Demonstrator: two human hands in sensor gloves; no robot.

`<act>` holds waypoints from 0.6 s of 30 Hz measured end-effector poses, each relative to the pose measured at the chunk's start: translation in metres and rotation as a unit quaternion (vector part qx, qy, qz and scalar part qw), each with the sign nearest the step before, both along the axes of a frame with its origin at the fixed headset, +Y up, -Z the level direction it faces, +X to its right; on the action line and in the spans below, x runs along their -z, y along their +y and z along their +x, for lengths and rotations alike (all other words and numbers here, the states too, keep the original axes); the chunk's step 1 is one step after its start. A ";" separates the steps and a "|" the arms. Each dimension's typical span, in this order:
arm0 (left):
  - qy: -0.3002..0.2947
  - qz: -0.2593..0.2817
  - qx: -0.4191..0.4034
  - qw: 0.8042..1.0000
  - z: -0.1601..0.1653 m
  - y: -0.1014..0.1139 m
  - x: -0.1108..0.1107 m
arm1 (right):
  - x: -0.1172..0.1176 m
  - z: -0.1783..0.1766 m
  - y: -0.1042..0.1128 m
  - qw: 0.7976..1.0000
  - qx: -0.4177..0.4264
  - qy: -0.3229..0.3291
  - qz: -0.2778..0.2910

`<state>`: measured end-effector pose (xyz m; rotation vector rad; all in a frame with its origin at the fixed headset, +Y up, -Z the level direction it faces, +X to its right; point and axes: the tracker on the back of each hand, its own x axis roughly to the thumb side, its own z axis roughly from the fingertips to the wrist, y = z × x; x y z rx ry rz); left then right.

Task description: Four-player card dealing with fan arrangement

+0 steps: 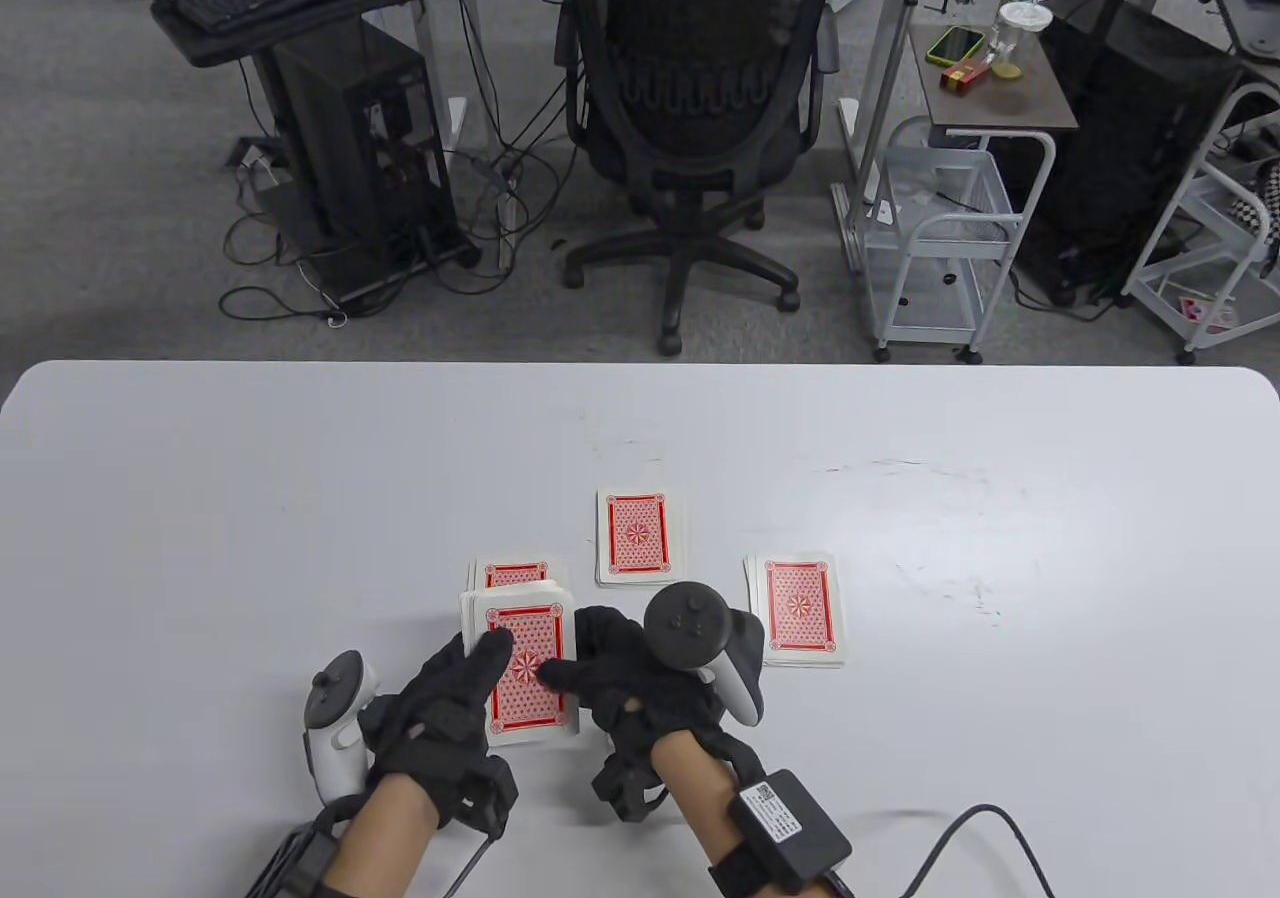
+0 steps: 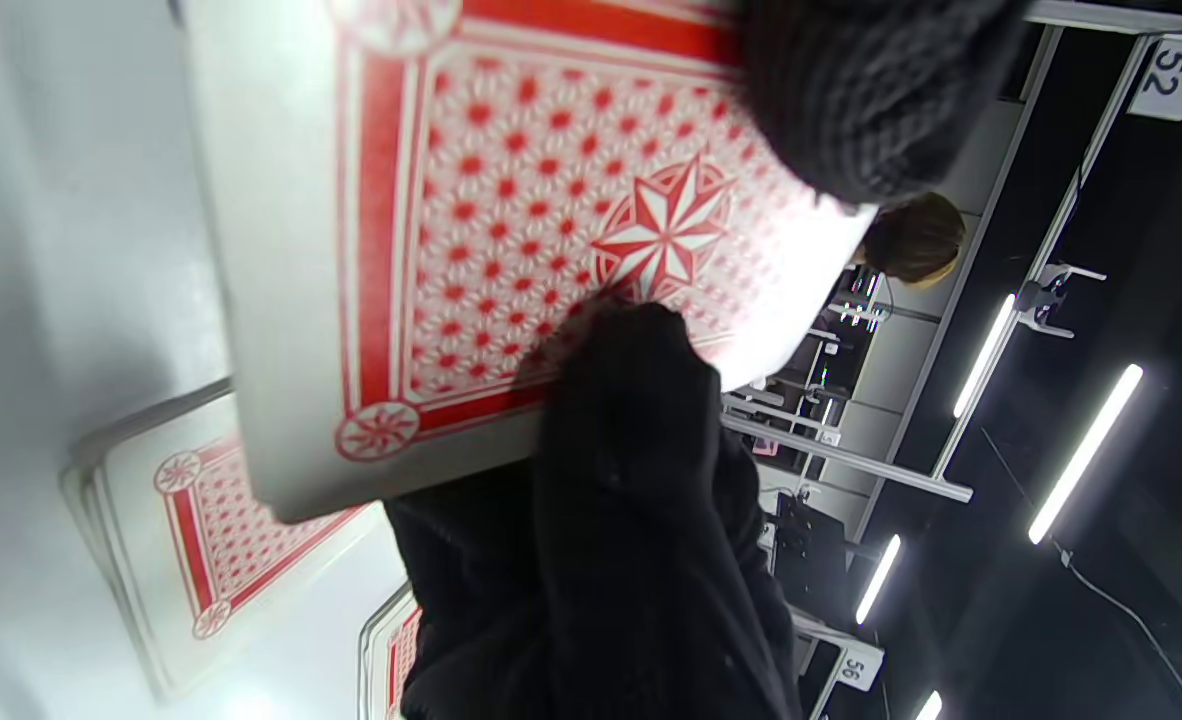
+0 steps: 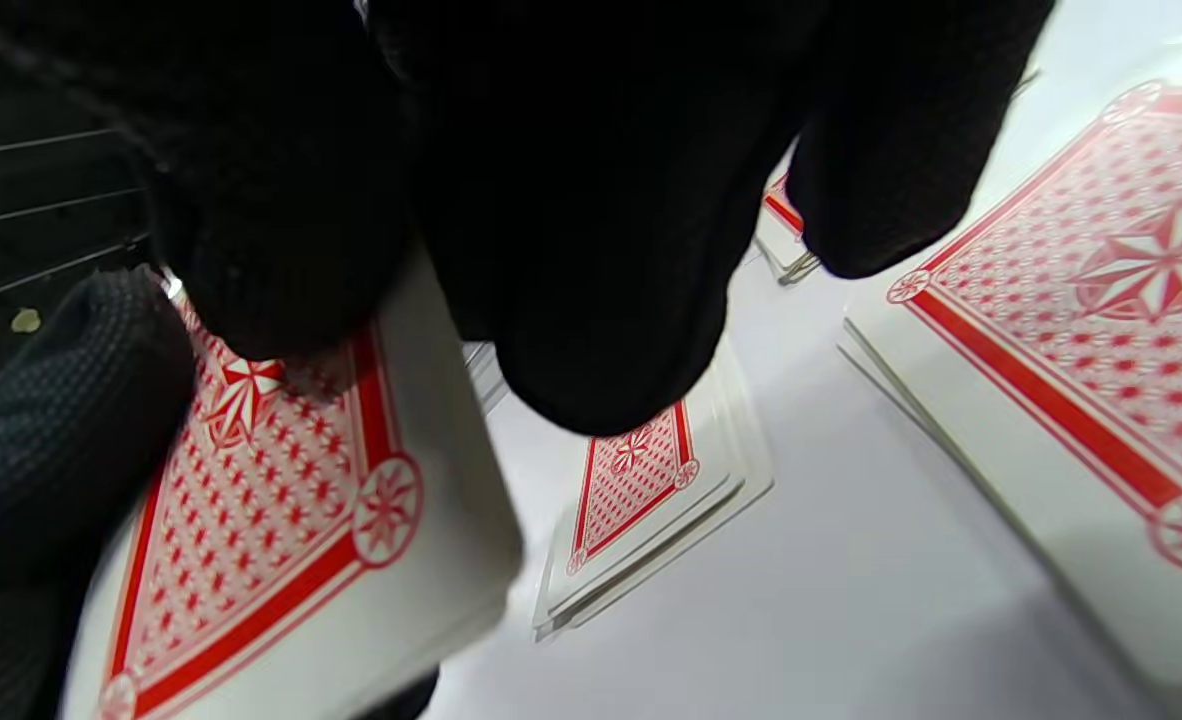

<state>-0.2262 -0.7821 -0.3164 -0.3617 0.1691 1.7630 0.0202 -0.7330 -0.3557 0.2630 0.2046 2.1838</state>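
Observation:
My left hand (image 1: 462,683) grips a deck of red-backed cards (image 1: 530,683) just above the table, with its thumb on the deck's left side. My right hand (image 1: 575,653) touches the deck: its thumb presses on the top card (image 2: 511,200) near the centre star and its fingers (image 3: 571,250) curl at the deck's right edge. Three face-down piles lie on the white table (image 1: 200,498): one partly hidden behind the deck (image 1: 515,573), one further back at the centre (image 1: 637,535), and one on the right (image 1: 797,610).
The piles also show in the right wrist view, one small (image 3: 641,490) and one close (image 3: 1081,320). A black cable (image 1: 985,828) runs off at the bottom right. Beyond the table's far edge stands an office chair (image 1: 690,88).

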 end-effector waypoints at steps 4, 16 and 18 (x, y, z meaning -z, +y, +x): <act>-0.008 -0.001 -0.024 1.000 0.000 -0.002 0.001 | 0.005 0.011 -0.005 0.998 0.059 0.009 -0.021; 0.028 -0.012 -0.017 0.999 -0.025 -0.005 0.005 | 0.020 0.066 -0.009 0.998 -0.020 -0.019 -0.051; 0.030 -0.013 -0.018 0.999 -0.026 -0.005 0.006 | 0.021 0.066 -0.016 0.992 -0.106 -0.028 -0.055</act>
